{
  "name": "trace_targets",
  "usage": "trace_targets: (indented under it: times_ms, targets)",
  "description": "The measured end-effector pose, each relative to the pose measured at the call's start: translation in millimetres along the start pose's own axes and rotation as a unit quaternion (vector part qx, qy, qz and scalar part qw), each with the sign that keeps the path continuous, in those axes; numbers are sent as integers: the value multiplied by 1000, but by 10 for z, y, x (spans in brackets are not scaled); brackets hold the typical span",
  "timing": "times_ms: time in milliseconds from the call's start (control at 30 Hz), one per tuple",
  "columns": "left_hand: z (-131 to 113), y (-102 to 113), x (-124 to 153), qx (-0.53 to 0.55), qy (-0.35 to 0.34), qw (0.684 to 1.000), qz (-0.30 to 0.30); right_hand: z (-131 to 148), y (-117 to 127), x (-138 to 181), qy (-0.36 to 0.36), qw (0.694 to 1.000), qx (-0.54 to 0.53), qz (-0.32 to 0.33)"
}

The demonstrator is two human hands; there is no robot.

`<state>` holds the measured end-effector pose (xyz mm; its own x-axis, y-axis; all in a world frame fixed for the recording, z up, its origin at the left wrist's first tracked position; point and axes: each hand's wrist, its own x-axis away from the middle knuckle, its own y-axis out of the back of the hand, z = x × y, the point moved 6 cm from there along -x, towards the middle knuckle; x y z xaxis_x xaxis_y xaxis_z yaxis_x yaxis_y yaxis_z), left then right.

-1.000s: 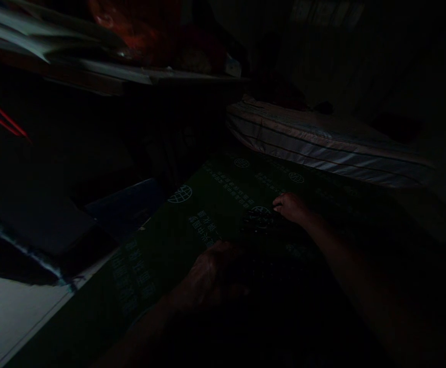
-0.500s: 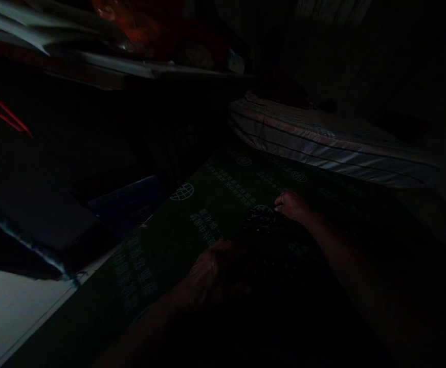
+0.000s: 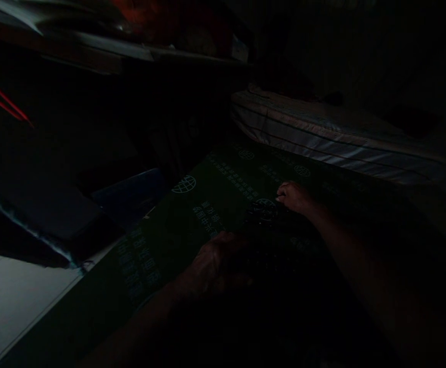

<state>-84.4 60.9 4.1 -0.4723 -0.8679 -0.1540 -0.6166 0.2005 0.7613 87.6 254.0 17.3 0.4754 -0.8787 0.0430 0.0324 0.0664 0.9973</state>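
Darkness hides both hands' fingers; left hand (image 3: 215,263), right hand (image 3: 294,197) touch green sheet (image 3: 192,217).

— Over on the right?
— Striped mattress (image 3: 334,138), lying flat, pale bands along its near edge.
— Top left?
— Shelf (image 3: 104,48), slanting across the corner. Something reddish (image 3: 138,10) on top, too dark to name.
— Below the shelf?
— Red cords (image 3: 4,105) at the left edge, running down to the right. Lower, a blue panel (image 3: 131,194), just beside a dark slab (image 3: 35,225) with a glinting rim. White floor (image 3: 12,301) in the bottom left corner.
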Motion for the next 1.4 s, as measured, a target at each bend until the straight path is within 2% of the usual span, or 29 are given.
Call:
trace_targets:
  times_ms: [133, 267, 433, 600, 933, 1400]
  targets:
    - [12, -16, -8, 3, 2, 1000, -7, 168, 139, 209, 47, 996, -38, -59]
    - [-2, -22, -22, -4, 8, 1000, -6, 446, 194, 672, 116, 978, -108, -134]
    - [-28, -27, -27, -4, 5, 1000, 2, 786, 109, 1323, 159, 962, -153, -159]
    - [-26, -30, -32, -4, -2, 1000, -2, 1012, -6, 1680, 169, 963, -139, -157]
    - [-89, -8, -23, 9, 10, 1000, -3, 1185, -66, 1809, 183, 967, -69, -165]
    - [-122, 6, -22, 2, -18, 1000, -12, 1302, -15, 1850, 195, 964, -15, -183]
